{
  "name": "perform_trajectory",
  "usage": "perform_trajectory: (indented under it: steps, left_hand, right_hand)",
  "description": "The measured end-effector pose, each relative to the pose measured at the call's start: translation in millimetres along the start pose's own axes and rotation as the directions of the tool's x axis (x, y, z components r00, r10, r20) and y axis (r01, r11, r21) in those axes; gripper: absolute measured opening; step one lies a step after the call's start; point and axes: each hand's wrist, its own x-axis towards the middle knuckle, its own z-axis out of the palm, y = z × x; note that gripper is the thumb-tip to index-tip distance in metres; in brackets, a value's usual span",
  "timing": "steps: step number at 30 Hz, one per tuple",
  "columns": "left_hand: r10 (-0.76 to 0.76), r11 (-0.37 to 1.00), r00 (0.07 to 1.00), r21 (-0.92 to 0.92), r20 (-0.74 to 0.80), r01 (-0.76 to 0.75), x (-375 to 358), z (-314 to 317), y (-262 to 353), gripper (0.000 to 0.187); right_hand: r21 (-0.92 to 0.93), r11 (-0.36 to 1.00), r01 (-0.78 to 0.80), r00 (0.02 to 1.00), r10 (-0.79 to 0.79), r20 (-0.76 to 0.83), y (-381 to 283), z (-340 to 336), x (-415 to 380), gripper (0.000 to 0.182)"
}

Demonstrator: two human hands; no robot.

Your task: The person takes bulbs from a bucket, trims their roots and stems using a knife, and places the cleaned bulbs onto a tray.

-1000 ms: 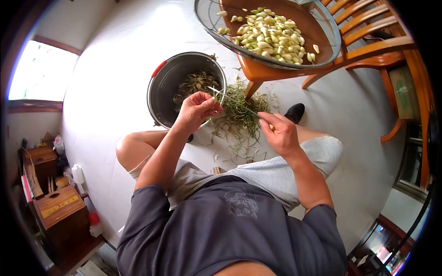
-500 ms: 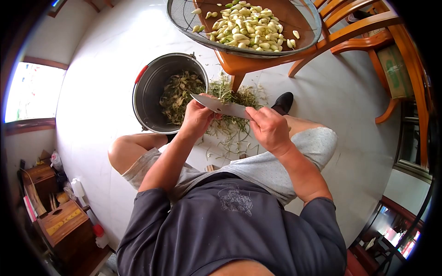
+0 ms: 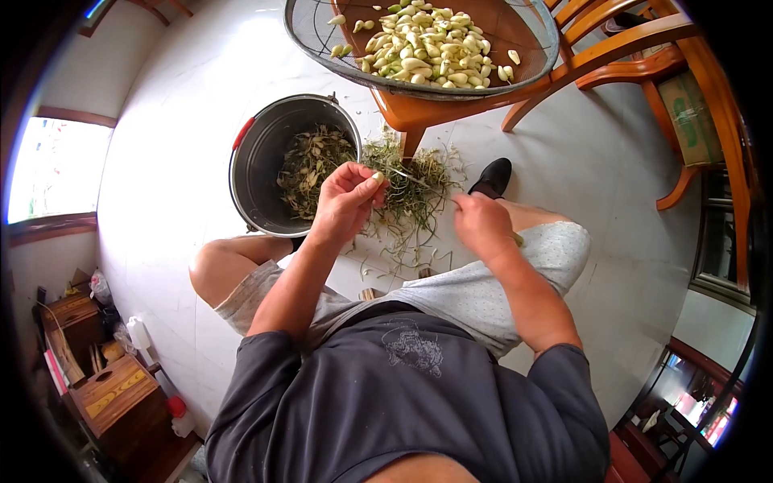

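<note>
Between the thumb and fingers of my left hand (image 3: pixel 351 196) is a small pale bulb (image 3: pixel 378 177). My right hand (image 3: pixel 483 225) is closed round the handle of a knife (image 3: pixel 416 179), whose blade is seen nearly edge-on and points toward the left hand, apart from the bulb. Below both hands, green and dry trimmings (image 3: pixel 419 201) lie on the floor. A dark bucket (image 3: pixel 250 173) with a red grip stands left of them, holding more trimmings. Many peeled pale bulbs (image 3: pixel 435 48) fill part of a mesh sieve (image 3: pixel 322 50) above.
The sieve rests on a wooden chair (image 3: pixel 415 117). Another wooden chair with a cardboard box (image 3: pixel 688 121) is at the right. My knees and a black shoe (image 3: pixel 495 175) flank the trimmings. Wooden boxes (image 3: pixel 117 390) stand at the lower left.
The knife blade has turned from broad side up to nearly edge-on. My right hand has moved slightly right and down, and the bulb in my left hand now shows.
</note>
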Motion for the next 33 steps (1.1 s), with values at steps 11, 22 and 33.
perform_trajectory:
  steps: [11, 22, 33]
  left_hand:
    - [0.143, 0.925, 0.974, 0.373, -0.174, -0.069, 2, -10, 8, 0.022]
    - [0.113, 0.978, 0.945, 0.200, -0.308, -0.051, 8, -14, 7, 0.023]
    - [0.200, 0.923, 0.915, 0.382, -0.351, -0.055, 7, -1, -13, 0.021]
  right_hand:
    - [0.374, 0.928, -0.004, 0.997, 0.034, -0.075, -10, -16, 6, 0.019]
    - [0.591, 0.801, 0.098, 0.984, 0.011, -0.178, -14, -10, 4, 0.018]
    - [0.463, 0.881, 0.097, 0.987, -0.026, -0.158, -16, 3, 1, 0.020]
